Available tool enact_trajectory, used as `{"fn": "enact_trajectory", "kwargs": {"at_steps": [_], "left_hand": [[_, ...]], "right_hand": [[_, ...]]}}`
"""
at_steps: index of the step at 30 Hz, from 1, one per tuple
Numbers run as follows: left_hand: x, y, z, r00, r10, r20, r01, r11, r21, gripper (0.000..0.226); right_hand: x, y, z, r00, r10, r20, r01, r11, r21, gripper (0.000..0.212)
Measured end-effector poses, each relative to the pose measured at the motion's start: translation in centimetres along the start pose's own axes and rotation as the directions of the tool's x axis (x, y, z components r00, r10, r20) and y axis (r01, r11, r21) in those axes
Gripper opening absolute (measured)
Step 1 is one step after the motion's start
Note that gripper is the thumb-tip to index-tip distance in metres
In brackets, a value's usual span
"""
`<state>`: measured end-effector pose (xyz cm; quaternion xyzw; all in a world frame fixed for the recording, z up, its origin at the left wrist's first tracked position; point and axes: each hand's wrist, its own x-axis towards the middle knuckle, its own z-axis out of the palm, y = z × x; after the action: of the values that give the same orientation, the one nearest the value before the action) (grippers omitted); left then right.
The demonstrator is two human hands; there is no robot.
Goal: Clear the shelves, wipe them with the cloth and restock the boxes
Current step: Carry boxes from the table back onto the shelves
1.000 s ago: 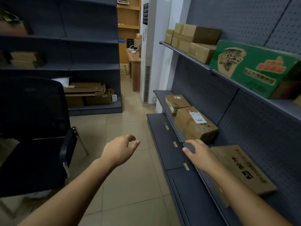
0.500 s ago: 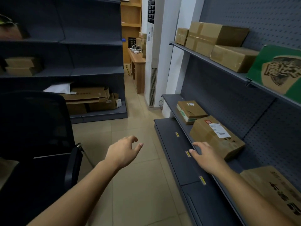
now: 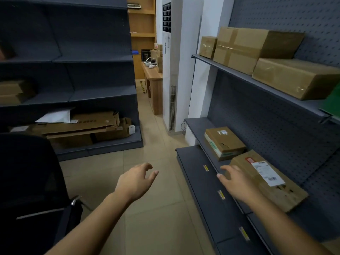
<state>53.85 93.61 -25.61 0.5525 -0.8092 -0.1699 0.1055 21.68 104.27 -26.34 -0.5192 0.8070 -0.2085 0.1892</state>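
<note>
Dented, white-labelled brown cardboard box (image 3: pixel 267 182)

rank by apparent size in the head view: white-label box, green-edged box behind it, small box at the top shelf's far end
1. white-label box, nearest the camera
2. green-edged box
3. small box, farthest away, so real size is unsure

— Aisle?
— Open floor (image 3: pixel 156 208) between chair (image 3: pixel 27 181), left, and base shelf (image 3: pixel 198 181), right. Passable down the middle. Narrowed on the left by chair arm (image 3: pixel 75 198).
— Base shelf?
— Bare along the visible length; reachable from above.
— Middle shelf (image 3: pixel 196 126)?
— Blocked at near end by labelled box (image 3: pixel 272 190), right hand (image 3: pixel 237 184) at near corner. Second box (image 3: pixel 224 142) just behind. Bare at far end.
— Top shelf (image 3: pixel 230 68)?
— Packed with top boxes (image 3: pixel 239 46), side by side. Clear gap underneath, above the two lower boxes.
</note>
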Motion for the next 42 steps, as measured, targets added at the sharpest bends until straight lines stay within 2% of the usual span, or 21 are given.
{"fn": "enact_trajectory", "kwargs": {"at_steps": [12, 23, 32, 42], "left_hand": [[17.1, -0.5, 2.9, 0.991, -0.025, 0.131, 0.022, 1.000, 0.020, 0.050], [33.5, -2.0, 3.7, 0.988, 0.123, 0.096, -0.118, 0.992, -0.052, 0.043], [45.2, -2.1, 3.1, 0.961, 0.238, 0.143, -0.221, 0.968, -0.120, 0.033], [52.9, 1.9, 8.3, 0.922, 0.328, 0.204, -0.290, 0.937, -0.195, 0.025]], "right_hand": [[15.5, 1.3, 0.4, 0.991, 0.110, 0.080, -0.109, 0.994, -0.015, 0.043], [25.6, 0.3, 2.0, 0.967, 0.253, -0.040, -0.250, 0.966, 0.063, 0.042], [30.2, -1.7, 2.8, 0.889, 0.429, -0.163, -0.405, 0.900, 0.160, 0.040], [32.7, 2.5, 3.8, 0.788, 0.576, -0.216, -0.517, 0.810, 0.275, 0.044]]}}
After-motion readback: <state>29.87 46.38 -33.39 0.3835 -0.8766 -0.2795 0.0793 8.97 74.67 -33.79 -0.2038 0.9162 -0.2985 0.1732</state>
